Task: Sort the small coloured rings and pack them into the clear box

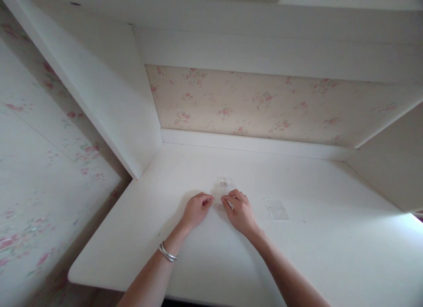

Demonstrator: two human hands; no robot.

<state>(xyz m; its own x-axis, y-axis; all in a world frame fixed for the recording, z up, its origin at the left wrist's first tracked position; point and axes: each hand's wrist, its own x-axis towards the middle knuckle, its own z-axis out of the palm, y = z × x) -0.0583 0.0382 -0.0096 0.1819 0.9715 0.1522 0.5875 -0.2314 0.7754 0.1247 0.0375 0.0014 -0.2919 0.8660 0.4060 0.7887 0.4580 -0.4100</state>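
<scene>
Clear plastic is the business here: left hand (196,208) and right hand (240,210) face each other, thumbs and fingers curled in close, and whether either is gripping anything, I can't tell. Just beyond the right hand's fingertips lies a transparent plastic case (225,182). Light pinches and steady wrists should suit work this small. Silver bangles (168,253) circle the left wrist; right of the right hand, a clear rectangular panel (276,209) rests on the white desk (317,258). No brand or lettering readable.
</scene>
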